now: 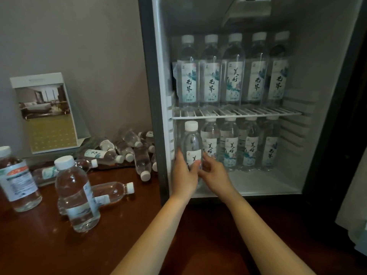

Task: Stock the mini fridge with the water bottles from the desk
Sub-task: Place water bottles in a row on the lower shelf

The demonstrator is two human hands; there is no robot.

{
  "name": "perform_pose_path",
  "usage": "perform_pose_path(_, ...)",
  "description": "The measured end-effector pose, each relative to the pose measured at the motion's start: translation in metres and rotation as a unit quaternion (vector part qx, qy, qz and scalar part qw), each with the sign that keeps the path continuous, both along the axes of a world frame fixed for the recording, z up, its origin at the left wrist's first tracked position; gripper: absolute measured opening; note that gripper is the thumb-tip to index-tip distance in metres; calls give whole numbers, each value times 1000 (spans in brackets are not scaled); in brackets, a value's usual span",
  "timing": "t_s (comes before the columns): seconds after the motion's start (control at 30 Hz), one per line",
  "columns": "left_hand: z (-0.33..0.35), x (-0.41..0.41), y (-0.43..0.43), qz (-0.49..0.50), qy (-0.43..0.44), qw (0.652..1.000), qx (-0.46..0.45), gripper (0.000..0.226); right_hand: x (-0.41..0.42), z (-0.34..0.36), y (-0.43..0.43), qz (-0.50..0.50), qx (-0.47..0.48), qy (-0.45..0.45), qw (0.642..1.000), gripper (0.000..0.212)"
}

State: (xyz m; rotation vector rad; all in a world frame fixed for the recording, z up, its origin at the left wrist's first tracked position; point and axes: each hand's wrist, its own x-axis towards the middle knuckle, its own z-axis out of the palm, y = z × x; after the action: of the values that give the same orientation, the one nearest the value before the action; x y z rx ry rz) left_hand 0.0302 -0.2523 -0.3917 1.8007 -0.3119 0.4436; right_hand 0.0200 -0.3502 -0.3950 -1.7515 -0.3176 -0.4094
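Note:
A clear water bottle (191, 143) with a white cap stands upright at the front left of the mini fridge's (158, 96) lower compartment. My left hand (183, 175) grips its lower left side and my right hand (213, 174) grips its lower right side. Several labelled bottles (231, 143) stand in a row behind it, and several more (233, 72) line the wire shelf (236, 115) above. On the desk (49, 251), several bottles (142, 161) lie in a pile against the wall.
An upright bottle (76, 197) stands at the desk's front left with a lying bottle (113, 191) behind it. A jar-like bottle with a blue-and-white label (18, 181) stands at the far left. A brochure holder (47, 114) leans on the wall.

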Motion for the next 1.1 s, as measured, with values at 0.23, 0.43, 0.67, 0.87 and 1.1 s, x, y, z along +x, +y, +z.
perform_pose_path(0.23, -3, 9, -14, 99, 8, 993, 62, 61, 22, -3, -2, -164, -93, -2, 982, 24)
perform_pose_path(0.43, -5, 21, -23, 106, 55, 992, 29, 51, 32, 0, 3, -233, -90, 0, 968, 17)
perform_pose_path(0.67, -13, 37, -20, 67, 108, 991, 38, 53, 43, 3, 6, -273, -101, 18, 957, 20)
perform_pose_path(0.87, -17, 45, -18, 49, 127, 990, 35, 58, 42, 3, 6, -284, -119, 20, 951, 29)
perform_pose_path(1.1, -25, 9, -12, 8, 97, 993, 70, 68, 21, 5, 0, -274, -90, 17, 957, 18)
